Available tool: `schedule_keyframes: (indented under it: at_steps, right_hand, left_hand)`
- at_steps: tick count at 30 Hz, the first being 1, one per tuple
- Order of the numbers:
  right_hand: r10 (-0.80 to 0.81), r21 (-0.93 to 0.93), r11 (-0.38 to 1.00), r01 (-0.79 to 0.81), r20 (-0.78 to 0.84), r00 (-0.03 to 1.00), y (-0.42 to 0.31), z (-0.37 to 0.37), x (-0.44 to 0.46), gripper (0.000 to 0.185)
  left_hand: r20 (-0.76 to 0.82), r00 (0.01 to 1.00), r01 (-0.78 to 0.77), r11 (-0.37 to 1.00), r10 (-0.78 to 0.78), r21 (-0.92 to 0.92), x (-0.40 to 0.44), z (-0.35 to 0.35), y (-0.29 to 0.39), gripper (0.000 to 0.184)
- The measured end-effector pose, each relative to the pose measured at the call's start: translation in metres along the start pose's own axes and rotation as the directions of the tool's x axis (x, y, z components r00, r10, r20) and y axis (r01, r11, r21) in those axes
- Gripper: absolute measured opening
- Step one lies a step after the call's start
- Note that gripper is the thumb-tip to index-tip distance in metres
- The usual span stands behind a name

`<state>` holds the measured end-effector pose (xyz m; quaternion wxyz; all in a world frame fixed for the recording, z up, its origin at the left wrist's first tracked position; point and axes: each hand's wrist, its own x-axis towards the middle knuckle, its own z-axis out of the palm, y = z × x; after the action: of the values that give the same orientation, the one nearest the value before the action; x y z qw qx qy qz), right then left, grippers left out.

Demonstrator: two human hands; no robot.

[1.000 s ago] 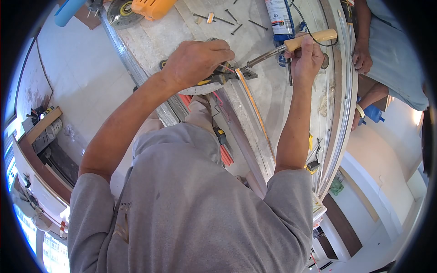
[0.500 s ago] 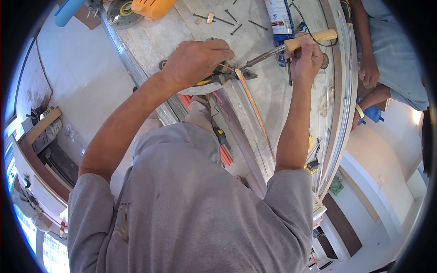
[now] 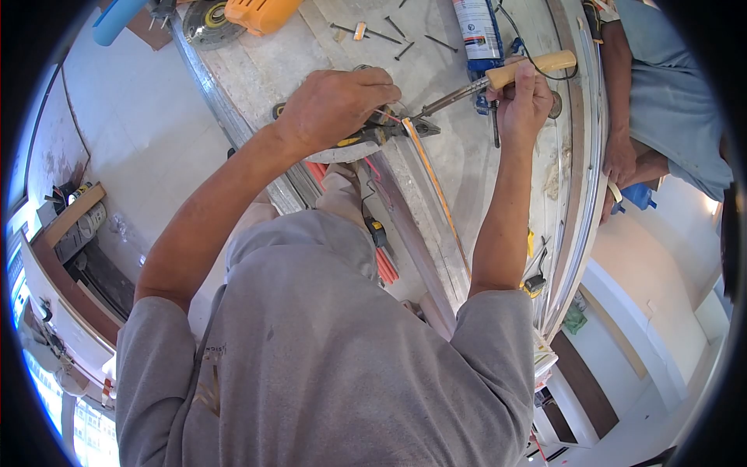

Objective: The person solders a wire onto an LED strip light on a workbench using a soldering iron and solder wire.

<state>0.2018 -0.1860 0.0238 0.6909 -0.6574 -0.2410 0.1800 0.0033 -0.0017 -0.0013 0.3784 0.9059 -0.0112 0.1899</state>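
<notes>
My right hand (image 3: 521, 105) grips a soldering iron (image 3: 537, 68) by its pale wooden handle. The iron's metal shaft slants down to the left, its tip close to the end of a narrow orange-and-white LED strip (image 3: 429, 167). Pinched in the fingers of my left hand (image 3: 338, 107) is a thin reddish wire (image 3: 387, 116), which reaches toward that same strip end. Whether tip, wire and strip touch is too small to tell. Beneath them lie pliers (image 3: 424, 127) with dark jaws, partly hidden by my left hand.
Several screws (image 3: 405, 50) and a short strip piece (image 3: 359, 31) lie on the worktop. A blue-and-white canister (image 3: 477, 31) stands beyond the iron. An orange tool (image 3: 261, 14) and a cutting disc (image 3: 206, 25) are at the back left. A co-worker (image 3: 669, 93) sits at the right.
My hands, the soldering iron and the strip stay almost where they were. At the right, the co-worker's upper hand has moved down and left, closer to their other hand.
</notes>
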Motion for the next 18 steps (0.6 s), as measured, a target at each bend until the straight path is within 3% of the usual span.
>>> schedule_keyframes:
  at_steps: [18]
  right_hand:
    - [-0.011, -0.026, 1.000, 0.011, -0.008, 1.000, 0.0000, 0.0020, 0.0003, 0.035]
  left_hand:
    - [-0.010, 1.000, 0.007, 1.000, -0.007, -0.008, -0.0004, 0.0010, -0.0012, 0.019]
